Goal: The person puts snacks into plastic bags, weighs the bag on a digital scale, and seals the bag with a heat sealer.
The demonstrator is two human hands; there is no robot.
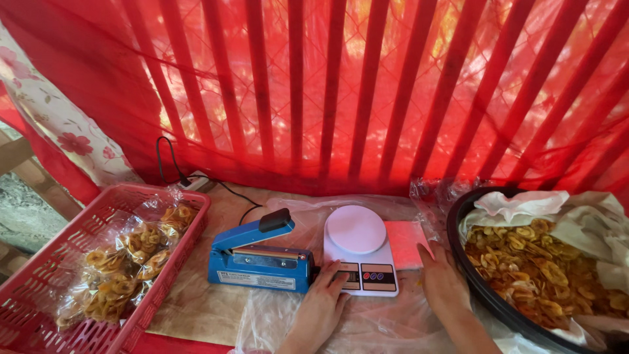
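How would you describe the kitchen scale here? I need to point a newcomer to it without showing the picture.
Start at the red curtain behind the table and drop to the middle of the tabletop. Between the blue heat sealer and the big black basin of chips sits the scale, with the left hand touching its front. It alone is white, with a round platform on top.

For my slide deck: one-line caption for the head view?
Left hand touches a white kitchen scale beside a blue heat sealer; right hand rests near a basin of chips.
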